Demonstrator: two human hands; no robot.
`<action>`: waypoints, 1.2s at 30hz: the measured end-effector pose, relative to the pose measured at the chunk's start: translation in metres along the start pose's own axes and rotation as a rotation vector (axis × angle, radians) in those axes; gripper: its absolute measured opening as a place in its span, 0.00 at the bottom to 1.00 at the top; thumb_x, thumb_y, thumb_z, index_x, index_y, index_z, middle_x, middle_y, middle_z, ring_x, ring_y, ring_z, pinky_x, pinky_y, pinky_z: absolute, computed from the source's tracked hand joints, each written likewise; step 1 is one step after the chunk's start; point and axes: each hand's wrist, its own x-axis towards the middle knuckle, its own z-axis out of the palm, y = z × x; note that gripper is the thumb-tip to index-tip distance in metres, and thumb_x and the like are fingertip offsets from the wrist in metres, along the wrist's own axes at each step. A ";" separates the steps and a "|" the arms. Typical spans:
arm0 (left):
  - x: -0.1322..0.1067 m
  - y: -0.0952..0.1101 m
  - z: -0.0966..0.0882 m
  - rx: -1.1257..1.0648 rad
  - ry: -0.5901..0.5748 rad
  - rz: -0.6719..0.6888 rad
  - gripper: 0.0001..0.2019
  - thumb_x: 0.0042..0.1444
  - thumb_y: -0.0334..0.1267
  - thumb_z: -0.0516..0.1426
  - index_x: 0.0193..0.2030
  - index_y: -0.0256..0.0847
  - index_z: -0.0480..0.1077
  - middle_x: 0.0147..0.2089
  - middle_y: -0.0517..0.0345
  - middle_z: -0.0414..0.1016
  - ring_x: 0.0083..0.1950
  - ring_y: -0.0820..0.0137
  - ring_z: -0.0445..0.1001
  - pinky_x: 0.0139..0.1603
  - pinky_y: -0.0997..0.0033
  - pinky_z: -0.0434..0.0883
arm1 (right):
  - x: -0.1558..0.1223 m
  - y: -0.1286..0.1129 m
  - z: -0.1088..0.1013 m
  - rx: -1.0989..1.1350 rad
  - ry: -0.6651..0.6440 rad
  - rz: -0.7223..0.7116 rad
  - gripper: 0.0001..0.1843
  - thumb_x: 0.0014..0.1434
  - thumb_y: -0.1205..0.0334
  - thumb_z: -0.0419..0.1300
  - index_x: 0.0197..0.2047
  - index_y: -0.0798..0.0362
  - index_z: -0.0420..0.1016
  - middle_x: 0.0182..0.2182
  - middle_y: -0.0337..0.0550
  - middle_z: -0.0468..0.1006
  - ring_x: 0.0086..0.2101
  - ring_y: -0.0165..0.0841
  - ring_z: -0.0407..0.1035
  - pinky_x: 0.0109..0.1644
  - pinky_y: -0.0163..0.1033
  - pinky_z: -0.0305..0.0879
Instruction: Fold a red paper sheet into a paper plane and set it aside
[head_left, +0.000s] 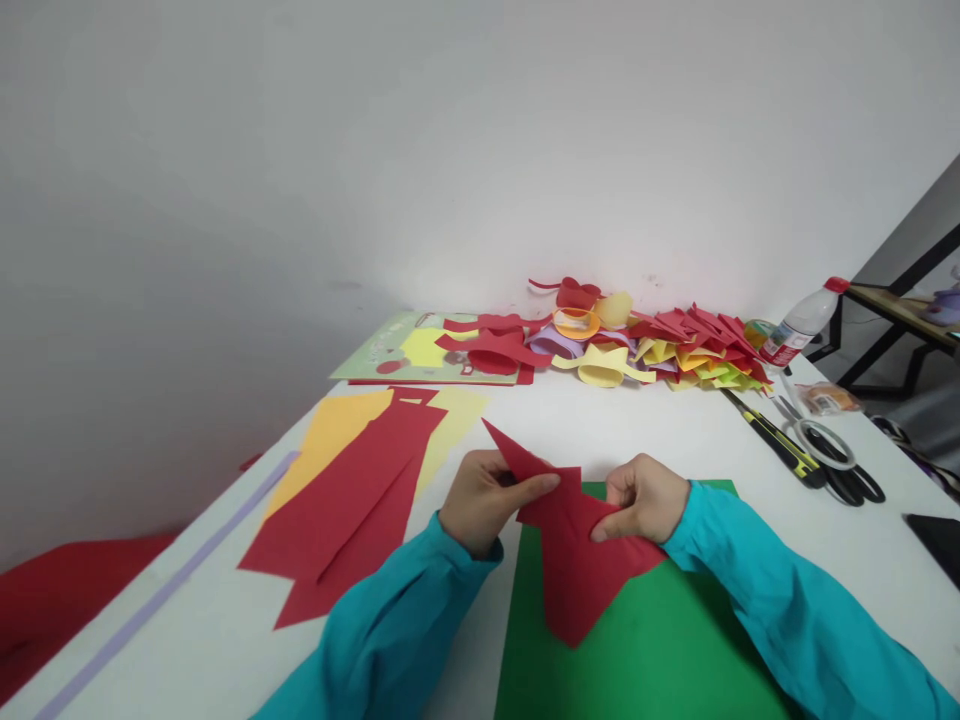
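Note:
A folded piece of red paper with pointed corners is held up between my two hands, over a green sheet on the table. My left hand pinches its upper left part, thumb on top. On the right side, my right hand grips the same paper with thumb and curled fingers. One sharp tip sticks up past my left hand. To the left lie cut red sheets on top of an orange sheet and a pale yellow one.
Cut paper shapes and a heap of folded red and yellow paper line the wall. A bottle leans at the back right. A utility knife, scissors and a tape roll lie right. A purple strip runs along the left edge.

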 end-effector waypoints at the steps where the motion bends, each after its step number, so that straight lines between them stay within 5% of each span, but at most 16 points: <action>1: 0.001 0.000 -0.002 0.008 0.008 0.004 0.08 0.34 0.37 0.67 0.23 0.35 0.76 0.24 0.54 0.77 0.26 0.66 0.74 0.26 0.70 0.72 | 0.000 0.000 -0.001 -0.011 0.004 0.008 0.21 0.33 0.54 0.69 0.15 0.55 0.61 0.10 0.29 0.61 0.15 0.21 0.52 0.16 0.28 0.46; 9: 0.006 0.006 -0.012 -0.034 0.090 -0.027 0.11 0.33 0.38 0.67 0.24 0.34 0.76 0.28 0.51 0.78 0.31 0.60 0.76 0.29 0.65 0.74 | -0.002 0.003 -0.006 -0.006 0.061 0.016 0.21 0.33 0.60 0.68 0.13 0.54 0.56 0.09 0.26 0.57 0.14 0.19 0.50 0.16 0.28 0.44; 13: 0.007 0.005 -0.013 -0.058 0.123 -0.022 0.11 0.33 0.37 0.68 0.25 0.35 0.76 0.29 0.52 0.78 0.32 0.60 0.76 0.30 0.64 0.74 | -0.004 0.006 -0.007 0.120 0.026 0.052 0.21 0.32 0.56 0.69 0.15 0.54 0.59 0.11 0.31 0.68 0.16 0.26 0.63 0.19 0.30 0.56; 20: 0.007 0.000 -0.003 -0.210 0.184 -0.097 0.13 0.31 0.36 0.68 0.27 0.34 0.76 0.29 0.52 0.78 0.33 0.61 0.76 0.33 0.64 0.75 | -0.006 0.021 -0.014 0.288 0.105 -0.010 0.25 0.30 0.48 0.70 0.16 0.54 0.60 0.12 0.35 0.72 0.15 0.28 0.66 0.18 0.30 0.56; 24: 0.008 -0.005 0.004 -0.267 0.253 -0.112 0.15 0.31 0.37 0.68 0.28 0.33 0.76 0.30 0.52 0.78 0.33 0.62 0.76 0.34 0.63 0.74 | -0.012 0.037 -0.032 0.359 0.173 -0.065 0.27 0.41 0.36 0.60 0.21 0.54 0.62 0.17 0.40 0.75 0.19 0.30 0.70 0.23 0.33 0.61; 26: 0.007 -0.009 0.009 -0.277 0.228 -0.114 0.14 0.31 0.37 0.68 0.28 0.34 0.76 0.30 0.53 0.78 0.33 0.63 0.75 0.35 0.63 0.74 | -0.016 0.041 -0.037 0.362 0.262 -0.103 0.28 0.45 0.35 0.56 0.26 0.55 0.66 0.20 0.41 0.76 0.23 0.30 0.71 0.27 0.34 0.64; 30: 0.002 -0.018 0.028 -0.250 0.155 -0.011 0.10 0.35 0.37 0.67 0.26 0.36 0.76 0.27 0.57 0.78 0.31 0.67 0.74 0.36 0.67 0.73 | -0.022 0.041 -0.037 0.225 0.390 -0.236 0.29 0.35 0.44 0.68 0.37 0.55 0.71 0.27 0.41 0.77 0.27 0.31 0.71 0.31 0.36 0.66; 33: 0.000 -0.017 0.039 -0.142 0.044 0.131 0.07 0.40 0.36 0.65 0.27 0.38 0.77 0.29 0.56 0.77 0.32 0.68 0.73 0.35 0.69 0.71 | -0.033 0.034 -0.037 -0.012 0.508 -0.328 0.17 0.40 0.53 0.68 0.30 0.55 0.74 0.22 0.41 0.77 0.23 0.31 0.70 0.27 0.35 0.65; 36: 0.002 -0.006 0.041 -0.002 -0.145 0.317 0.07 0.41 0.34 0.65 0.30 0.41 0.78 0.33 0.52 0.78 0.39 0.63 0.73 0.43 0.63 0.70 | -0.053 0.029 -0.044 -0.307 0.669 -0.627 0.05 0.52 0.62 0.61 0.27 0.54 0.75 0.23 0.42 0.78 0.25 0.31 0.71 0.32 0.38 0.66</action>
